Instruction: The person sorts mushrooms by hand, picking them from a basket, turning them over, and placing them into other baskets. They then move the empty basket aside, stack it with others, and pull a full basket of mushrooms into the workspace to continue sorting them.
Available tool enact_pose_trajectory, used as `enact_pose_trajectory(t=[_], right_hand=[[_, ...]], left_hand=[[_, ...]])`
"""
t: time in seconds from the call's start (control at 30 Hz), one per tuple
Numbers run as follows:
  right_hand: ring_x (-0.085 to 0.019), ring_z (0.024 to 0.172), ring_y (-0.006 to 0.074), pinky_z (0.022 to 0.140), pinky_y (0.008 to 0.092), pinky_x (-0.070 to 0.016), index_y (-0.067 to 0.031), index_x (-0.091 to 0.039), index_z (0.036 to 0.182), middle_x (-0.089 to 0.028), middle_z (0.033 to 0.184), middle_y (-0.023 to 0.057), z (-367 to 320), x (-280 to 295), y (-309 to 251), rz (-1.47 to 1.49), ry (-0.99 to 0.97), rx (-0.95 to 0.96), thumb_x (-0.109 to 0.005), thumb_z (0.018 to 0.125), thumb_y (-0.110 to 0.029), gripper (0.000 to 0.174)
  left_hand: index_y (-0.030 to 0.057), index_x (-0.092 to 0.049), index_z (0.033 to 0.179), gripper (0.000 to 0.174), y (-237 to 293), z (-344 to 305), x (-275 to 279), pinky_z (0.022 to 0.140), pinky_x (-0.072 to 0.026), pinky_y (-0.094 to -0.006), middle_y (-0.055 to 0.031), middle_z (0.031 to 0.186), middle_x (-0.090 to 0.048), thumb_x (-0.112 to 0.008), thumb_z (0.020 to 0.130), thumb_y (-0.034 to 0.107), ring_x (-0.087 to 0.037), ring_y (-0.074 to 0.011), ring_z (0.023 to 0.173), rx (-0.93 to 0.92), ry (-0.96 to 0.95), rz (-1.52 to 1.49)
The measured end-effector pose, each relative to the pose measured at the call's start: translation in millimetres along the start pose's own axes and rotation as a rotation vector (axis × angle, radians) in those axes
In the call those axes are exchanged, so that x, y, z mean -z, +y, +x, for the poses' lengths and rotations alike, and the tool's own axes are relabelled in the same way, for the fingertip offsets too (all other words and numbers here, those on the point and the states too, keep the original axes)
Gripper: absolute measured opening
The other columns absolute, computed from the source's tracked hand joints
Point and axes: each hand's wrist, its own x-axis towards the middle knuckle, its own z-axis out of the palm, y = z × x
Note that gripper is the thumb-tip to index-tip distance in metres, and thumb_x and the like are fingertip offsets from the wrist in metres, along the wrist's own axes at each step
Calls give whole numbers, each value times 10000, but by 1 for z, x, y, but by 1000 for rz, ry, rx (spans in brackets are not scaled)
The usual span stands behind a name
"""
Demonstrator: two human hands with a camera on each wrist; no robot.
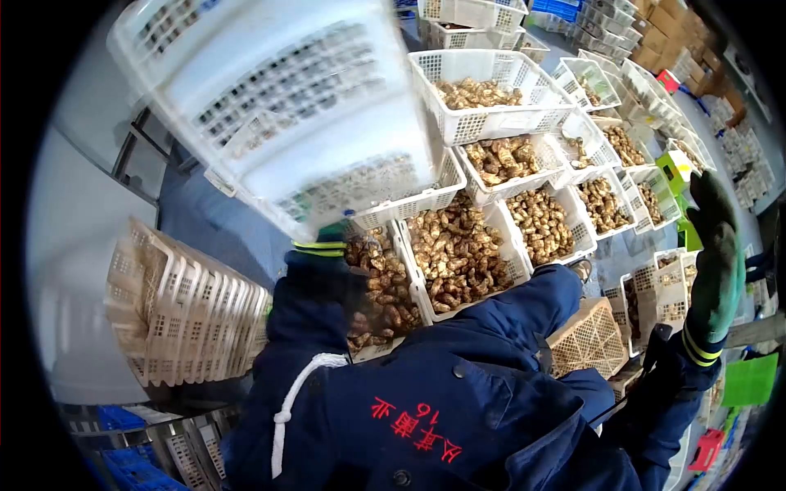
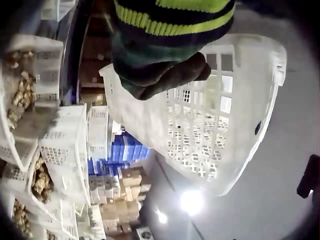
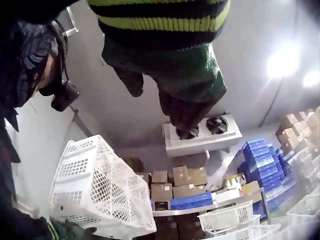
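Left hand (image 2: pixel 157 70) grips the white perforated crate (image 1: pixel 282 110), upper left of the head view; right hand (image 1: pixel 718 250), extended and empty, should steady it.

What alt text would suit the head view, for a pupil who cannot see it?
A gloved left hand holds up a blurred white crate at the upper left, while the gloved right hand is raised, holding nothing, at the far right. Between them, more crates hold knobbly brown produce; nested crates sit at lower left.

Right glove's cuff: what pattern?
Yellow-green and dark stripes around the cuff; clearest in the right wrist view.
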Motion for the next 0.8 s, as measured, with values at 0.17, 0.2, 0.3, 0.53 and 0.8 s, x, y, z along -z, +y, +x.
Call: enact_pose_trajectory(t=[0.17, 0.2, 0.3, 0.53, 0.8], right_hand=[[-483, 1221, 253, 1004, 367, -374, 38, -437, 1326, -508, 1310, 159, -10, -24, 27, 114, -14, -265, -375, 996, -286, 467], [-485, 1218, 248, 998, 366, -378, 35, -443, 1323, -510, 1308, 155, -9, -27, 30, 124, -35, -301, -377, 995, -291, 467], [-502, 1191, 229, 961, 336, -398, 22, -460, 1314, -526, 1292, 150, 0, -31, 33, 115, -82, -321, -387, 993, -279, 446], [-507, 1187, 223, 983, 343, -395, 24, -475, 1302, -538, 1276, 141, 19, -30, 61, 210, -140, -325, -402, 991, -251, 421], [-537, 1151, 189, 945, 299, -414, -3, -501, 1292, -569, 1250, 101, 22, -35, 121, 433, -141, -392, -458, 974, -275, 421]], left_hand=[[-54, -533, 1168, 352, 57, 39, 57, 748, -538, -344, -148, 997, -637, -586, 862, 111, -638, -236, 830, -149, 208, -145], [-55, -532, 1165, 352, 67, 43, 67, 743, -540, -346, -148, 991, -637, -589, 859, 109, -638, -238, 824, -178, 240, -171], [-57, -532, 1155, 352, 101, 47, 86, 726, -544, -353, -150, 976, -635, -596, 849, 104, -638, -245, 804, -269, 305, -234], [-63, -531, 1133, 355, 188, -5, 119, 687, -554, -369, -153, 940, -630, -614, 825, 93, -638, -261, 759, -539, 387, -258], [-66, -547, 1120, 383, 292, -167, 119, 665, -550, -363, -141, 912, -633, -659, 775, 58, -633, -271, 725, -1028, 909, 156]])
